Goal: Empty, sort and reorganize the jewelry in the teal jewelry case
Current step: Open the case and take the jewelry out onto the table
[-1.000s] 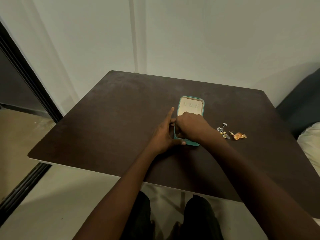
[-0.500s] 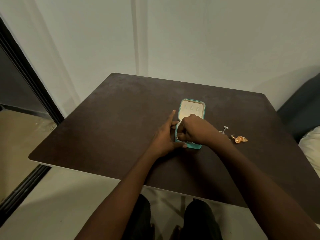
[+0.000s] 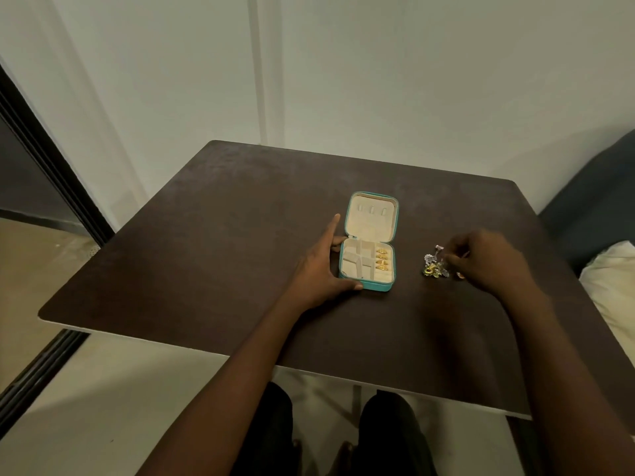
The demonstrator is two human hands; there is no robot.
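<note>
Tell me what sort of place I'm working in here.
Probably a room at home, perhaps a bedroom: a small dark table against a plain white wall, something like a pillow to the right, a dark-framed sliding door to the left.

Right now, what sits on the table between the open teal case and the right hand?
A small pile of loose jewelry, just left of the right hand; bare tabletop separates it from the teal case. Head view.

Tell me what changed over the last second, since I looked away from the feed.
The right hand left the teal jewelry case and moved right to the jewelry pile on the table, which looks bigger now. With the hand gone, the case's compartments show, gold rings in the right slot. The left hand stayed against the case's left side; the case stayed open in place.
</note>
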